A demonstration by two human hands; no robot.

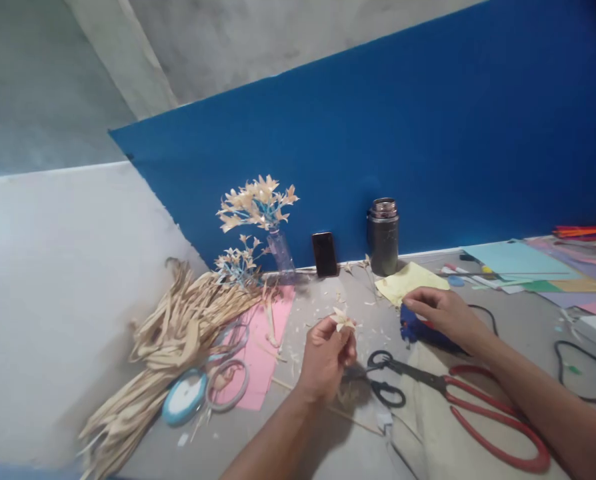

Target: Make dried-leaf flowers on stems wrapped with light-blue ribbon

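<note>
So the left hand (325, 357) is pinching a tiny pale husk flower (343, 321) between its fingertips, just left of the blue glue gun (418, 331). The right hand (443, 312) is lying over that glue gun, fingers curling around it. Black scissors (385, 377) are sitting just below it.

Craft workspace: scissors (385, 381), coloured paper (521, 260)
</note>
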